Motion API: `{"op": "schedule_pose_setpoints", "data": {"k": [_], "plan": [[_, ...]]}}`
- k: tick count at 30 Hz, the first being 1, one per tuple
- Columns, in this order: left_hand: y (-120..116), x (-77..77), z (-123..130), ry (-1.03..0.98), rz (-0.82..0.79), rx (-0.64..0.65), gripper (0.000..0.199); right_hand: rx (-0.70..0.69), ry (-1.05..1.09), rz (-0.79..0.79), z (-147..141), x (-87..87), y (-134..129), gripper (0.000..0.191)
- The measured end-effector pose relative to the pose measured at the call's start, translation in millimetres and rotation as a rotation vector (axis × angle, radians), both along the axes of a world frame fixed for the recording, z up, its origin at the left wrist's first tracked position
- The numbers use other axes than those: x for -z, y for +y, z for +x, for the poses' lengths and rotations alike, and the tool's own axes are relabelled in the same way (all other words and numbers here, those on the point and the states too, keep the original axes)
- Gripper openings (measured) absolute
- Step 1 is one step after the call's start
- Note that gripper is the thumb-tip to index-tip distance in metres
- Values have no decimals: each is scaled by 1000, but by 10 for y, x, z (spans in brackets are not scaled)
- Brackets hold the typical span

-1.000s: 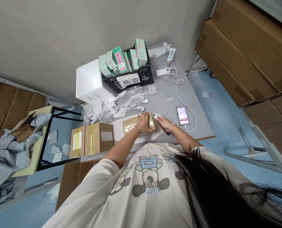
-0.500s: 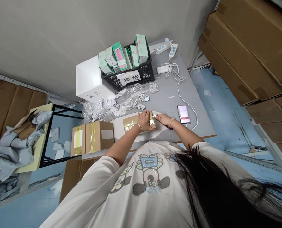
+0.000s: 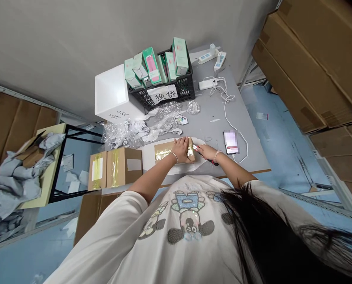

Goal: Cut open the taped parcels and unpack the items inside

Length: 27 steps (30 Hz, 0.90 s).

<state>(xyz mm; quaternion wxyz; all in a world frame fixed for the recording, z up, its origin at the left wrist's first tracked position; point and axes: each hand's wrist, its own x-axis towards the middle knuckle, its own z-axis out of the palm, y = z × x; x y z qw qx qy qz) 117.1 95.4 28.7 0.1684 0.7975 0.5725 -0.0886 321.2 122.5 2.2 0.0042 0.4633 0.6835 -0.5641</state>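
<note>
Soft, fairly even light spread over table (image 3: 202, 126); wall (image 3: 75, 35) dimmed toward right corner. Small glints scattered across box tape (image 3: 162, 154) and plastic wrap (image 3: 167, 113). Phone screen (image 3: 231, 142) partly pixelated. Cartons (image 3: 312, 71) at right stretched by wide lens; fine detail softened.

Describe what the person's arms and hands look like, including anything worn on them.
The left hand and right hand are ungloved. Short white sleeves leave the forearms bare. A thin, pale bangle circles the left wrist; a pinkish bracelet, apparently beaded, circles the right.
</note>
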Motion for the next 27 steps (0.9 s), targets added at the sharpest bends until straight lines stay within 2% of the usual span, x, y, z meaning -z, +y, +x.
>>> {"op": "schedule_pose_setpoints", "data": {"k": [5, 8, 12, 18, 23, 27], "plan": [[-12, 23, 10, 7, 3, 4, 145, -80, -29, 1, 149, 28, -19, 32], [4, 25, 3, 9, 9, 9, 146, -102, -52, 18, 91, 13, 44, 31], [22, 4, -12, 18, -11, 9, 146, -66, -9, -18, 32, 4, 28, 32], [-19, -10, 3, 21, -22, 33, 145, -51, 46, -57, 195, -13, -143, 31], [15, -18, 4, 25, -38, 45, 142, 14, 59, -61, 74, -84, -173, 29], [15, -10, 4, 37, -28, 58, 143, 29, 72, -64, 82, -61, -210, 30]]}}
